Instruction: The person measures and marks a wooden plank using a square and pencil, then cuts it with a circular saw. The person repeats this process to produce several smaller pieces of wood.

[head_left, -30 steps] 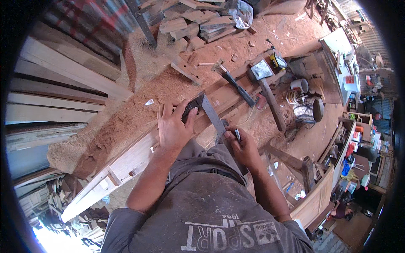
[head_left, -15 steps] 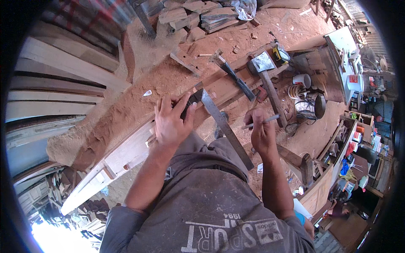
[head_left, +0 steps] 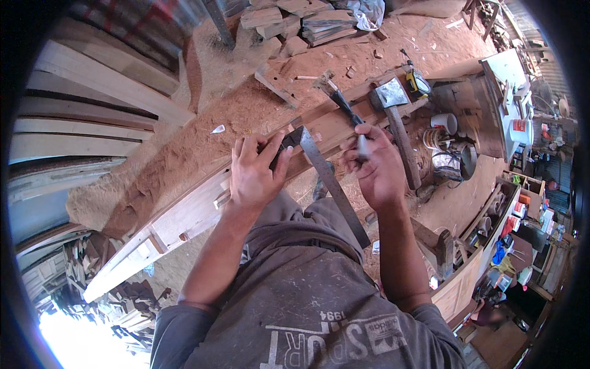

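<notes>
Over a long timber, the left hand pinches the dark stock of a square between thumb and fingers. The square's metal blade slants off the timber, back toward the person's lap. The right hand is raised to the right of the blade and apart from it, its fingers half curled, pinching a grey rod; motion blurs this, so it may be a pencil. Just beyond the right hand lies a black-handled chisel. Right of the chisel rests a tool with a square metal head and a wooden handle, with a yellow-black tape beside its head. Sawdust covers the floor beyond the timber, and offcuts are heaped farther off.
</notes>
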The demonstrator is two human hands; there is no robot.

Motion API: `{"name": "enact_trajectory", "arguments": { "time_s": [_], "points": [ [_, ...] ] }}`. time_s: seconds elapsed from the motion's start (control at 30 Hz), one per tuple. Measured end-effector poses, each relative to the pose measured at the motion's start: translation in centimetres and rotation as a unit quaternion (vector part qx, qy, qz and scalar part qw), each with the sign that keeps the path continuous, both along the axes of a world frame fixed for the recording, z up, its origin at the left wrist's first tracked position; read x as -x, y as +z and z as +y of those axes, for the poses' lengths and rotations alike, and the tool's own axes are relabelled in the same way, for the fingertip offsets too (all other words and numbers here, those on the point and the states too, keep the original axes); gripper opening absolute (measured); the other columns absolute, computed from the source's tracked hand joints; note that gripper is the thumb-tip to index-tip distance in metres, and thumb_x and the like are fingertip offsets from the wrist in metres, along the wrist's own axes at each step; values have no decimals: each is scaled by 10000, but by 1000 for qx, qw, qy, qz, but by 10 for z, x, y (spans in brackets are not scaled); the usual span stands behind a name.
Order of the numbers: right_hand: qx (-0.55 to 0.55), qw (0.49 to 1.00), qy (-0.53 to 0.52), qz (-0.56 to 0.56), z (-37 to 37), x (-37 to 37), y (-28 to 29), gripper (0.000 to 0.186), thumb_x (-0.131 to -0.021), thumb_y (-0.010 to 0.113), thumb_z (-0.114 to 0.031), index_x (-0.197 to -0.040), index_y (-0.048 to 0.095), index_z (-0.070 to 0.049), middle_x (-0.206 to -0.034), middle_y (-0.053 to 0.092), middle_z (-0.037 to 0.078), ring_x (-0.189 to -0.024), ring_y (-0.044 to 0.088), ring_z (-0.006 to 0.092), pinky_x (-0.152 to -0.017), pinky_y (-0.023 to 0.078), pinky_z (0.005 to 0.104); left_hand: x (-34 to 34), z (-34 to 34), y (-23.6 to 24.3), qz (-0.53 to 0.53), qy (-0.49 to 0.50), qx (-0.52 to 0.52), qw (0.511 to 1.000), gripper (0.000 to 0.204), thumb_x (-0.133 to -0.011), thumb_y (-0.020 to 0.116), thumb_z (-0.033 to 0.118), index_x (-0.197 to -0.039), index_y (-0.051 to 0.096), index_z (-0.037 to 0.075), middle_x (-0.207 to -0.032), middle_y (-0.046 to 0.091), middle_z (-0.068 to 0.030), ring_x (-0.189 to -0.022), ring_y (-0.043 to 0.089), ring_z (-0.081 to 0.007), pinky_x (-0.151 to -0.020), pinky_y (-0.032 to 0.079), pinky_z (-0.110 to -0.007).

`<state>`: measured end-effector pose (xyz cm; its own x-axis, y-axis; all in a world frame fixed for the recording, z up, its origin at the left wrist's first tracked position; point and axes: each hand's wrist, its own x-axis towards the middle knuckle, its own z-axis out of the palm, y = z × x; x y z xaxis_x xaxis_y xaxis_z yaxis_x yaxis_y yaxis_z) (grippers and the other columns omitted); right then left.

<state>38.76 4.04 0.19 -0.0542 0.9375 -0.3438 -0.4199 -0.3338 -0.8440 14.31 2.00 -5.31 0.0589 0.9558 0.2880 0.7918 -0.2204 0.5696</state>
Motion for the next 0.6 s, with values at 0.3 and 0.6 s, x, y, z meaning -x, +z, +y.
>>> {"name": "enact_trajectory", "arguments": {
  "time_s": [0.3,0.6],
  "points": [
    [-70,990,59,-103,7,19,-18,289,-1146,560,-254,-1324,566,-26,-1033,752,142,-951,788,233,-720,585,326,-1,1,5,-20,2,1,1000,338,-930,800,249,-1220,787,77,-998,603,-113,-937,594,-320,-846,527,-463],
    [-34,962,94,-254,11,13,-22,347,-1153,558,-297,-1269,704,-3,-900,723,61,-809,650,65,-625,449,218,-2,1,6,-11,5,1,1000,334,-931,794,244,-1219,785,75,-1011,602,-118,-939,594,-325,-856,527,-469]
  ]
}}
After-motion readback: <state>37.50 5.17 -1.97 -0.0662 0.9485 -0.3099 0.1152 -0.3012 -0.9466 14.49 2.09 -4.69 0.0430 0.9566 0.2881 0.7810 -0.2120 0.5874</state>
